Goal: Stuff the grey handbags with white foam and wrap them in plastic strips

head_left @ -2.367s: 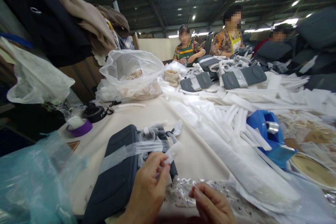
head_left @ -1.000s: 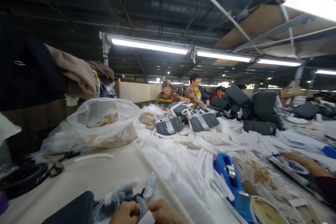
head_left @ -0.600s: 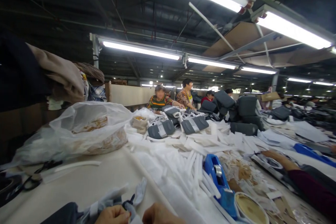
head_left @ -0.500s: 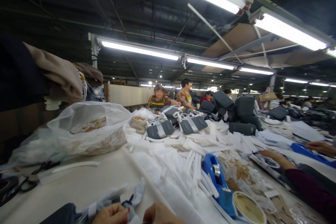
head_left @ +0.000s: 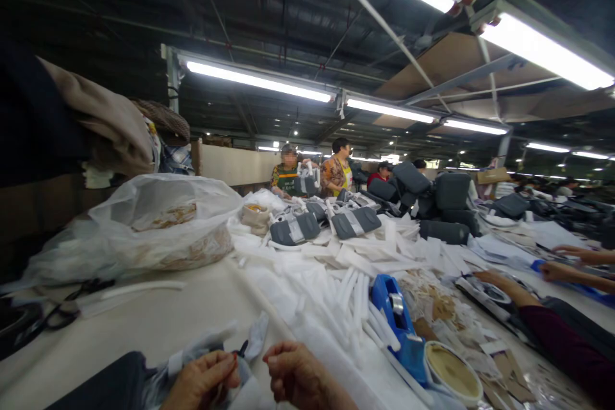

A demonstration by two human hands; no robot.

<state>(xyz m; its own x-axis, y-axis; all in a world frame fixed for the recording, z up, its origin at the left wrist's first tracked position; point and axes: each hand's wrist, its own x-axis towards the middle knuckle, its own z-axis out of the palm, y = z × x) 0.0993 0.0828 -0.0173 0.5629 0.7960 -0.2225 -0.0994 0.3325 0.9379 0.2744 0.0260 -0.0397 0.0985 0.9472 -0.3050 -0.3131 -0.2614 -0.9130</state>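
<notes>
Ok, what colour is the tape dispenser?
The tape dispenser is blue, showing best in the head view.

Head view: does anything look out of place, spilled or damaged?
Only clutter: white strips lie jumbled on the table, and brown scraps are strewn beside the blue tape dispenser. No plain damage shows; the dark case by the left hand is cut off by the frame.

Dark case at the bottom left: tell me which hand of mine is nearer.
Left: your left hand is just right of the dark case; your right hand is farther right.
</notes>
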